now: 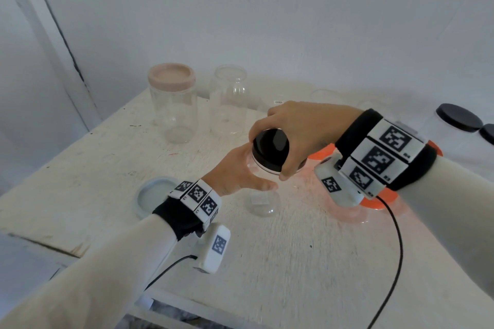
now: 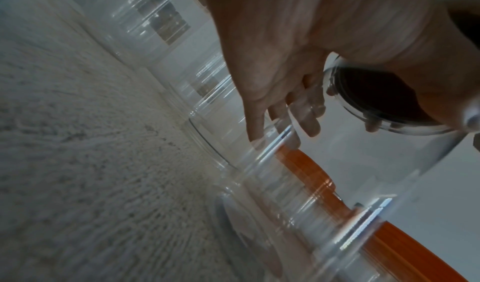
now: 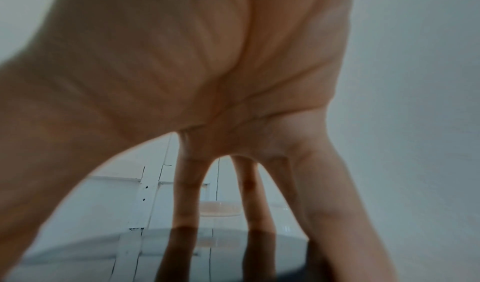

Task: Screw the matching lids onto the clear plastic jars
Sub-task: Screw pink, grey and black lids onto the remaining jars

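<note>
My left hand [image 1: 238,173] grips the side of a small clear jar [image 1: 263,201] in the middle of the table. My right hand [image 1: 299,131] comes down from above, its fingers and thumb curled round the glossy black lid [image 1: 271,148] that sits on the jar's mouth. In the left wrist view my fingers [image 2: 259,112] wrap the clear jar [image 2: 350,163], with the black lid [image 2: 384,98] above. The right wrist view shows my spread fingers [image 3: 185,194] reaching over the black lid [image 3: 213,251]. How far the lid is threaded on is hidden.
At the back stand a jar with a pink lid [image 1: 172,104] and an open clear jar [image 1: 230,99]. A pale blue lid [image 1: 149,196] lies by my left wrist. An orange-lidded jar [image 1: 374,201] sits under my right wrist. Black lids [image 1: 458,117] lie far right.
</note>
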`<state>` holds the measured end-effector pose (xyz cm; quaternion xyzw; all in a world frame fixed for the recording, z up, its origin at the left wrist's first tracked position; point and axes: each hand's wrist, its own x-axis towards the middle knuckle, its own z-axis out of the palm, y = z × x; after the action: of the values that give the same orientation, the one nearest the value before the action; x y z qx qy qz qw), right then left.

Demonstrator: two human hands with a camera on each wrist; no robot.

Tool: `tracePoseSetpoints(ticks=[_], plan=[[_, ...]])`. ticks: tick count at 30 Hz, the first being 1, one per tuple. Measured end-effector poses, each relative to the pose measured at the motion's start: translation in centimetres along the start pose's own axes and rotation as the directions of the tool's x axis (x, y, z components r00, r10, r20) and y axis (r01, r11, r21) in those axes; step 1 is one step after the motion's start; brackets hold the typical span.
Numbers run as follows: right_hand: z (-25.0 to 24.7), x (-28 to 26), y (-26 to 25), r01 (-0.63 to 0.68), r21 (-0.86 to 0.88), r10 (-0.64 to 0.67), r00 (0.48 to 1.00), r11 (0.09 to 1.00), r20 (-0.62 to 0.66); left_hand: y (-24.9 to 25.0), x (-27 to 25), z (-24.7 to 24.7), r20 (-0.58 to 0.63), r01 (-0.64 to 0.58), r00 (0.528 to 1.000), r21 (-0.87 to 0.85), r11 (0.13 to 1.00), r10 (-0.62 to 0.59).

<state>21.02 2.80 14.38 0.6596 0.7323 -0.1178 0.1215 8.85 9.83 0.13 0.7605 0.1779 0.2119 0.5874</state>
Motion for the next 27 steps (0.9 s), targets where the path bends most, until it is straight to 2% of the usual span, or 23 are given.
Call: tracePoseSetpoints(ticks=[7, 10, 13, 15, 19, 23, 27], plan=[[0.4, -0.1, -0.6, -0.096, 0.057, 0.098, 0.994, 0.994, -0.046, 0.4, -0.3, 0.3, -0.012, 0.005, 1.000, -0.020, 1.000, -0.006], [0.8, -0.5, -0.8, -0.146, 0.113, 0.160, 0.979, 0.983, -0.126, 0.4, -0.5, 0.7, -0.051, -0.005, 0.999, -0.017, 1.000, 0.004], [1.5, -0.9, -1.2, -0.200, 0.097, 0.216, 0.957, 0.975, -0.196, 0.3, -0.7, 1.0, -0.087, -0.020, 0.996, -0.022, 1.000, 0.018], [1.3, -0.9, -1.5, -0.224, 0.045, 0.229, 0.960, 0.974, -0.161, 0.4, -0.8, 1.0, -0.086, -0.019, 0.996, -0.017, 1.000, 0.018], [0.6, -0.9, -1.1, -0.222, -0.180, 0.222, 0.975, 0.958, -0.020, 0.7, -0.9, 0.9, -0.072, 0.003, 0.997, 0.013, 1.000, -0.003], [-0.4, -1.0, -0.7, -0.109, -0.039, 0.114, 0.984, 0.993, 0.141, 0.9, -0.9, 0.8, -0.065, 0.016, 0.998, 0.056, 0.998, -0.013], [-0.3, -0.7, -0.2, -0.062, -0.011, 0.063, 0.992, 0.998, 0.110, 0.7, -0.8, 0.7, -0.061, 0.019, 0.998, 0.067, 0.998, -0.014]])
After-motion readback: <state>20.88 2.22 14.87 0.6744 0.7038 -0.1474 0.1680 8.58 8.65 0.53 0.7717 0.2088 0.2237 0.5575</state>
